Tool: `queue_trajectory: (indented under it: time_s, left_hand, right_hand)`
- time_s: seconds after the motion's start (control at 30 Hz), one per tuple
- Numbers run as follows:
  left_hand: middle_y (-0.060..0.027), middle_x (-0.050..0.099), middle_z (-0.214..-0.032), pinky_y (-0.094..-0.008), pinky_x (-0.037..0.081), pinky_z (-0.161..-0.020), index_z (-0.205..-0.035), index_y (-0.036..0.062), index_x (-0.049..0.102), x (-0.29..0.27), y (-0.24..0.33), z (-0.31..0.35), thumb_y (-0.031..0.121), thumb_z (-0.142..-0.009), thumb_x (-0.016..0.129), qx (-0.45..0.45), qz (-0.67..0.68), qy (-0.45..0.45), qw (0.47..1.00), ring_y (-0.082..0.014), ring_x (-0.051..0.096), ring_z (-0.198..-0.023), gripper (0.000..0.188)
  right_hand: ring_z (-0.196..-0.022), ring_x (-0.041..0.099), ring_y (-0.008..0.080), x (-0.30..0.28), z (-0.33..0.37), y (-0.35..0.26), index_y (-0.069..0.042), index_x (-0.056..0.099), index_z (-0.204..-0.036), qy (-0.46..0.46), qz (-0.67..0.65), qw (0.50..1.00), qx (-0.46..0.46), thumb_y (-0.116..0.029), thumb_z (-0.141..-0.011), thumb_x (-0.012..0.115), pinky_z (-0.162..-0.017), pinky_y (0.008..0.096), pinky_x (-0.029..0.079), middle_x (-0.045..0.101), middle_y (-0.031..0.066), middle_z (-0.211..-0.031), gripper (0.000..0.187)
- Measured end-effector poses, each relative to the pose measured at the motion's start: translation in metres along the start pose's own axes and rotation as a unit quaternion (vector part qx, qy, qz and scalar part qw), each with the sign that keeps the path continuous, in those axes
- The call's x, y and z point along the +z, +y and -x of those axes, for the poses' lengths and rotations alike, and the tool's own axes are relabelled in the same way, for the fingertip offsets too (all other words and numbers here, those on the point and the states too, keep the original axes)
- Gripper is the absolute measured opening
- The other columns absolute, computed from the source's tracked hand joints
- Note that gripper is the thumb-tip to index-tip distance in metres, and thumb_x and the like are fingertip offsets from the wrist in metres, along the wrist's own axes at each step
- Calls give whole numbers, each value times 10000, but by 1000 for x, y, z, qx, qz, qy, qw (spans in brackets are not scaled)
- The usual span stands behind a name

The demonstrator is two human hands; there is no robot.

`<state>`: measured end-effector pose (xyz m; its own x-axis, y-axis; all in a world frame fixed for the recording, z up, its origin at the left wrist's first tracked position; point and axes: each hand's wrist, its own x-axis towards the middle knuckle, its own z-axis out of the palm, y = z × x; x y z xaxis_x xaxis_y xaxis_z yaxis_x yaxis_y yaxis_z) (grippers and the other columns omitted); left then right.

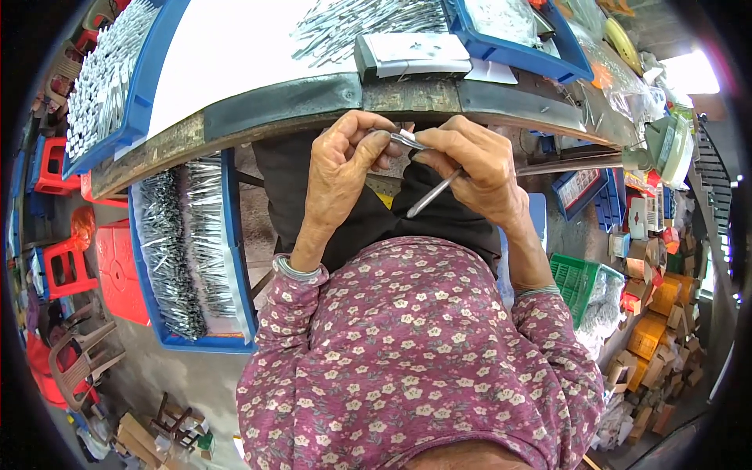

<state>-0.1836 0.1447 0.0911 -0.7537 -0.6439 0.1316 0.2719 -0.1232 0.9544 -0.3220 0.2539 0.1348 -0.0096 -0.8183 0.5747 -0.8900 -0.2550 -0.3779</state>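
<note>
In front of my lap, close to the table edge, both hands meet. My left hand (pixel 341 160) is closed in a pinch, thumb against fingers, on the end of a small silver metal piece (pixel 407 141) with a white bit beside it. My right hand (pixel 478 160) is closed on the other end of that piece. Out of the right hand's palm, down toward my lap, sticks a slim grey metal handle (pixel 432 196). Fingers hide how the handle and the piece relate, and their exact kind does not show.
The wooden table edge (pixel 274 106) runs just beyond my hands. On the table are a heap of slender silver metal pieces (pixel 368 27), a small white-topped box (pixel 415 53) and blue trays (pixel 141 110). A blue bin (pixel 164 345) of similar pieces stands at my left, a green basket (pixel 568 282) at my right.
</note>
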Motion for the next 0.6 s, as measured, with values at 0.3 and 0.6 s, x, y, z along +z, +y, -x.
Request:
queue_trajectory:
  time_s: [0.3,0.6]
  left_hand:
    - [-45,607,-744,-163,423,-565,-947,-2,551,-4,-6,0,124,-872,507,17,16,-33,999,-53,534,-626,154]
    - [-49,605,-751,-168,429,-573,-940,-9,551,-4,-7,0,111,-871,502,11,19,-41,999,-58,534,-626,147]
  right_hand:
    - [-556,532,197,1,5,-3,-47,604,-854,-24,51,998,-5,3,-641,678,-480,286,409,523,61,-645,231]
    - [-570,537,194,3,6,1,-45,603,-857,-34,50,998,-9,9,-634,677,-480,285,408,527,57,-658,240]
